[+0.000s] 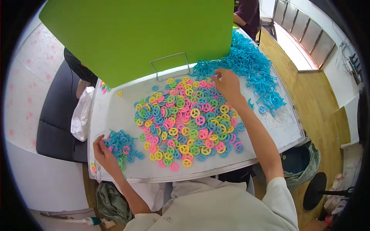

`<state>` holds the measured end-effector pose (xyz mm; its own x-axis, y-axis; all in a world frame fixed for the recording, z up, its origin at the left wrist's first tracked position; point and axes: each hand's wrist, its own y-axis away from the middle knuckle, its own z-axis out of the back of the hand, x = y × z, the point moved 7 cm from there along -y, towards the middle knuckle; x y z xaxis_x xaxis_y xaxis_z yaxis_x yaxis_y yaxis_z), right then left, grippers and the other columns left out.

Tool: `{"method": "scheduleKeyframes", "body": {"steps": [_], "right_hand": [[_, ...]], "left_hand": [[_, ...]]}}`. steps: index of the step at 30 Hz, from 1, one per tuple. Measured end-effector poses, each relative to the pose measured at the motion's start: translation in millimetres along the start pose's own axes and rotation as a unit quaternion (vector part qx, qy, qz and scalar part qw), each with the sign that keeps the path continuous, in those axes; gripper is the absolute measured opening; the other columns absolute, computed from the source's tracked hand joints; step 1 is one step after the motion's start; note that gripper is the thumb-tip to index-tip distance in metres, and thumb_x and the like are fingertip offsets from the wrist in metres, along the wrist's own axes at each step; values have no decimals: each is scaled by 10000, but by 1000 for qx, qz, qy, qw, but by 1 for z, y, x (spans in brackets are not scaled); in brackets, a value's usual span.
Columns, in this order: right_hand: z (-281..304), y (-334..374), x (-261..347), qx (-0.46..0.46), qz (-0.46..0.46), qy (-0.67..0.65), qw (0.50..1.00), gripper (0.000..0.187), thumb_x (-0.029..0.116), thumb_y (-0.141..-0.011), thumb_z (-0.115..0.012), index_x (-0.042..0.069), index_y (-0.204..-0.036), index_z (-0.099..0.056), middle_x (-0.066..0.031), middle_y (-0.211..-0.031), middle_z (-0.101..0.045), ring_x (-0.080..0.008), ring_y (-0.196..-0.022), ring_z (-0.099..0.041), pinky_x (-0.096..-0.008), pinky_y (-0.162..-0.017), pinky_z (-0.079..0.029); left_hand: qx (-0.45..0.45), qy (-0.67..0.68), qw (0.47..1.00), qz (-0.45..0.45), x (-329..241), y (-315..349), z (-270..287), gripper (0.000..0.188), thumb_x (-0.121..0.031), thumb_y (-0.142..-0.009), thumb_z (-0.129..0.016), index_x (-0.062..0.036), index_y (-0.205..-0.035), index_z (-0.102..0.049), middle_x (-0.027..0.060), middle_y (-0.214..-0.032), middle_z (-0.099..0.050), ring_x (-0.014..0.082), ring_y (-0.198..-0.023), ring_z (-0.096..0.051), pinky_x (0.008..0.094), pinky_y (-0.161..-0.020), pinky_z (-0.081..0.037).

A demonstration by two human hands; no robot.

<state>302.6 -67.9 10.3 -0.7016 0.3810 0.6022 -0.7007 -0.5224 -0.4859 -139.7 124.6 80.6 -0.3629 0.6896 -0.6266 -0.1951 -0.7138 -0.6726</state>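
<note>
My left hand [104, 154] is at the left of the white table, with its fingers curled in at the edge of a small heap of blue, stick-like plastic pieces joined with coloured rings [122, 144]. What its fingertips hold, if anything, is too small to make out. My right hand [228, 84] reaches to the far side, where the near edge of a large pile of blue stick-like pieces [250, 61] meets the rings. Its fingers are bent together in a pinch, and their contents cannot be seen. Between my hands spreads a broad heap of pink, yellow, green and blue spoked plastic rings [185, 119].
A tall green panel [135, 34] stands across the table's far side, with a bent wire stand [169, 57] before it. Another person [248, 17] is at the far right. An open sack [302, 161] sits beside the right table edge; a silvery bag [83, 115] is on the left.
</note>
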Motion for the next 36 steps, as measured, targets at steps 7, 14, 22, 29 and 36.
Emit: {"method": "scheduleKeyframes", "body": {"steps": [7,14,22,29,36], "right_hand": [[-33,-12,-24,1,-73,77,994,357,251,-731,-748,37,-996,-639,-164,-872,-677,-335,-829,-649,-416,-710,-506],[7,-2,-42,37,-101,-51,993,416,212,-784,-731,35,-1137,-598,-137,-911,-665,-215,-831,-658,-335,-727,-525],[6,41,-9,200,-305,-591,719,475,28,-927,-530,25,-1375,-373,-97,-1133,-556,-147,-880,-591,-264,-833,-528],[-7,65,46,313,-245,-660,637,421,10,-920,-531,45,-1325,-425,-69,-1128,-546,-112,-848,-575,-234,-793,-505],[-29,82,63,299,-217,-545,753,288,110,-920,-581,50,-1200,-553,-6,-887,-592,-76,-771,-555,-205,-721,-465]], "left_hand": [[-88,-333,938,-51,16,4,18,226,-54,-908,-497,-21,-1103,-607,124,-1034,-592,195,-975,-539,303,-775,-468],[162,-55,984,-54,-58,9,-90,260,-38,-793,-643,-38,-1052,-619,131,-1077,-559,308,-1024,-519,379,-878,-419],[320,-42,938,-125,-50,26,-179,345,-97,-704,-763,-74,-1033,-663,127,-933,-533,301,-933,-529,389,-811,-446],[311,105,944,19,-53,23,-176,300,-95,-766,-722,-48,-1052,-645,83,-954,-567,175,-839,-577,294,-719,-469],[371,329,846,196,-68,42,-180,275,-102,-878,-635,-36,-1142,-591,49,-1002,-633,94,-849,-606,236,-704,-482]]}}
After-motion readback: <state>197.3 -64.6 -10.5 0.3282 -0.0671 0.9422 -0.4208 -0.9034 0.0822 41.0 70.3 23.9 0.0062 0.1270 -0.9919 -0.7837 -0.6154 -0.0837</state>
